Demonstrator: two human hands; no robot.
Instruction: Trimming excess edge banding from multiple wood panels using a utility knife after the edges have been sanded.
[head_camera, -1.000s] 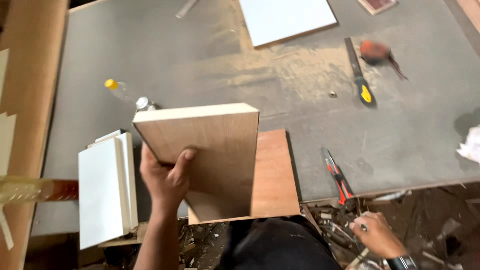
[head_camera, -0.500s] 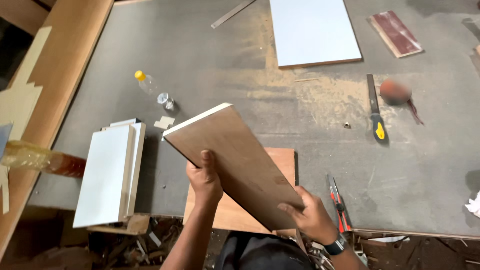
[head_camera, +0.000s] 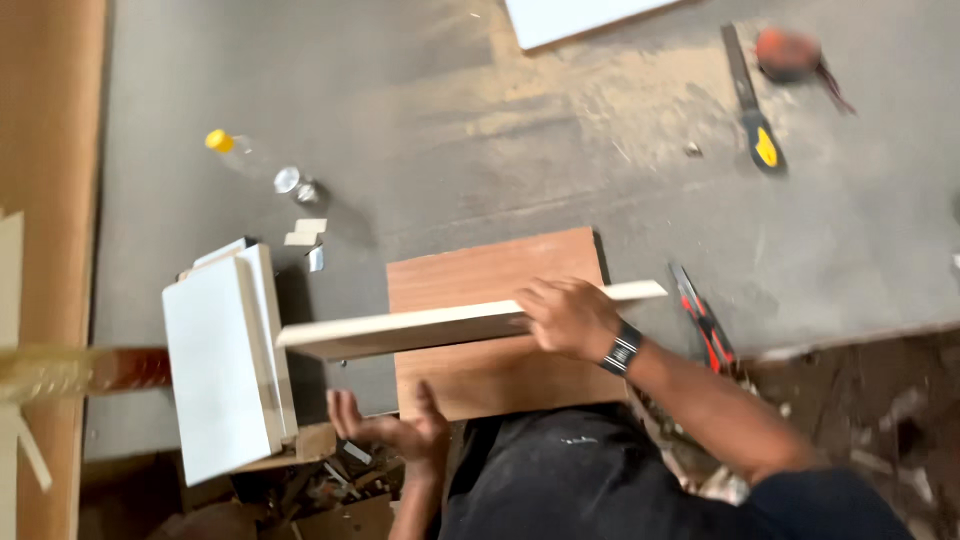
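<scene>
Grey and dusty, the workbench (head_camera: 500, 150) filled most of the view, with sawdust spread across its far middle. Over its near edge the right hand (head_camera: 568, 317) lay on top of a pale board (head_camera: 400, 328), which was seen almost edge-on and hung level above a brown panel (head_camera: 490, 300) lying flat on the bench. Its fingers were closed over the board's far edge, near the right end; a dark watch (head_camera: 622, 349) sat on that wrist. The left hand (head_camera: 395, 430) was lower and nearer, below the board's left half, palm up with fingers spread apart and holding nothing; whether it touched the board could not be told. To the left, a stack of white panels (head_camera: 222, 360) overhung the near edge. Farther off on the left lay a clear bottle (head_camera: 245, 158) with a yellow cap, with a few small scraps just near of it. Red-handled pliers (head_camera: 703, 318) lay just right of the brown panel. At the far right were a knife (head_camera: 752, 110) with a yellow patch and a reddish tool (head_camera: 786, 50), and a white sheet (head_camera: 570, 15) ran off the far edge.
</scene>
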